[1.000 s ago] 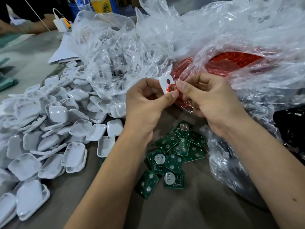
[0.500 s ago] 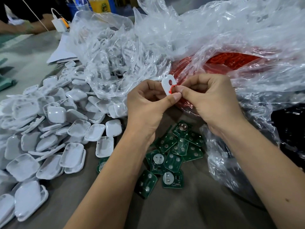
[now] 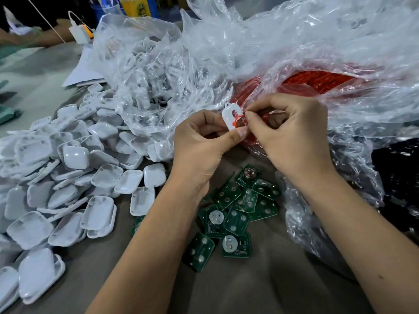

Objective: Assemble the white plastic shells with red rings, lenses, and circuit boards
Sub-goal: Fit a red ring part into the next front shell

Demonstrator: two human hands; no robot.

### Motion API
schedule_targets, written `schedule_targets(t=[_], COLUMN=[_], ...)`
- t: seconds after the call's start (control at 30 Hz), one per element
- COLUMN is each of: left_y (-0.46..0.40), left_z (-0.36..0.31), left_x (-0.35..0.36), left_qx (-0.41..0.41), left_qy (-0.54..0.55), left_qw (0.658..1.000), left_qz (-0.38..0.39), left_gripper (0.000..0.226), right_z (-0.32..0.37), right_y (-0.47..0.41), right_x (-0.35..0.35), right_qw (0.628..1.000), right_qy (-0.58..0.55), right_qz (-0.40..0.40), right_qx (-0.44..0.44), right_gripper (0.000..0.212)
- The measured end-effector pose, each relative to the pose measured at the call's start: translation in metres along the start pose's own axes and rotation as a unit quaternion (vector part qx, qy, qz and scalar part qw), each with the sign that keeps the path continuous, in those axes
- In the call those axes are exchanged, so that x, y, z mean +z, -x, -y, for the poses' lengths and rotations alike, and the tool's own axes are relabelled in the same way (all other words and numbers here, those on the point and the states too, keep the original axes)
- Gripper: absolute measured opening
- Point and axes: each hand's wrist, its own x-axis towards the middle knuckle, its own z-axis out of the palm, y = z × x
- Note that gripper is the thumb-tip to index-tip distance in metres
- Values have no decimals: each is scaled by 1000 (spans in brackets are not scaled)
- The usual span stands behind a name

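The small white plastic shell with a round hole (image 3: 230, 118) stands a little more upright in my grip than a moment ago, and the thin red plastic ring (image 3: 238, 120) now shows more plainly against its right edge, where before my fingertips covered most of it. My left hand (image 3: 199, 150) has its fingers curled, the thumb pressing the shell's lower edge from the front and the other fingers behind it. My right hand (image 3: 292, 137) is curled tight too, thumb and forefinger pinching the ring right beside the shell. Both hands hover above the grey table (image 3: 260, 286), in front of the clear plastic bag of red rings (image 3: 317, 80). Below my wrists lies the scatter of green circuit boards (image 3: 235, 214), unmoved, and the heap of white shells (image 3: 68, 177) spreads to my left.
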Motion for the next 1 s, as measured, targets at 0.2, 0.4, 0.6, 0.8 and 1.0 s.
schedule_targets(t=[0.2, 0.4, 0.6, 0.8, 1.0], left_y=[-2, 0, -1, -3, -4], left_z=[-2, -2, -6, -6, -5], left_x=[-4, -3, -3, -2, -3], left_qx=[-10, -46, -87, -132, -139], left_qy=[-24, -3, 54, 101, 87], left_qw=[1000, 999, 995, 986, 986], left_qz=[-9, 4, -2, 0, -10], left_gripper=[22, 21, 21, 8, 9], right_z=[-1, -2, -3, -1, 1], right_y=[0, -2, -6, -4, -1], right_x=[-2, 0, -2, -2, -2], right_qw=[995, 997, 999, 997, 991], right_qy=[-60, -3, -17, -16, 52], right_qz=[77, 78, 37, 77, 109], right_qx=[24, 20, 31, 25, -51], right_gripper=[13, 5, 3, 5, 5])
